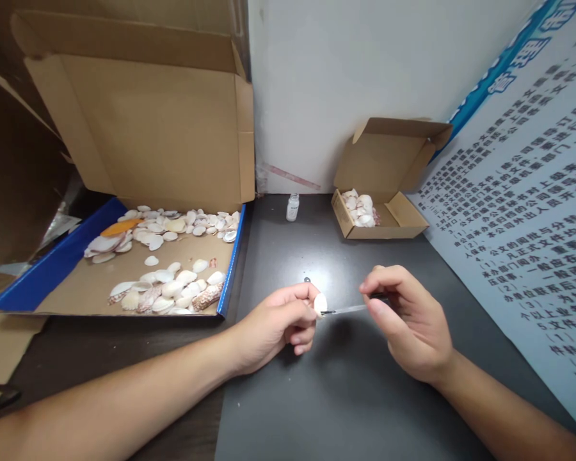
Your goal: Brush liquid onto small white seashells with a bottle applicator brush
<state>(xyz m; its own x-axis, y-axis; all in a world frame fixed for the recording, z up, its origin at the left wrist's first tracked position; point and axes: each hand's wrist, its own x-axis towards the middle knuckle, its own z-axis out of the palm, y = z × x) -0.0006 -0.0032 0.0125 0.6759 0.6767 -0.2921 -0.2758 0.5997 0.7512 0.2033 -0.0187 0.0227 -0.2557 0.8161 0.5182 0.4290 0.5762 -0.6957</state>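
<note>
White shell: up off the dark tabletop, from where I stand, in the left hand and between the two hands, its pale face turned partly towards the right
Left hand: thumb and forefinger closed in a pinch on the shell's near edge, the other fingers curled underneath
Right hand: fingertips drawn nearly together around the dark end of a slender tool, the pinch itself partly hidden by the hand
Tool tip: dark, right at the shell's lower edge; touching, as far as I can tell
Shell's weight and stiffness: very light, I would guess, and rigid, with no give under the fingers
Shell's weak spot: the thin rim, which might chip if squeezed hard or levered
Shell's surface: probably smooth enough to slide, more so if wet
Where to hold the shell: by opposite faces near one edge, lightly, leaving the rest free
Where to hold the tool: by its dark end, well back from the tip; the pale shaft looks thin and might flex
Nearby: a small bottle beyond the hands, more shells in the blue-sided box and the small carton
</note>
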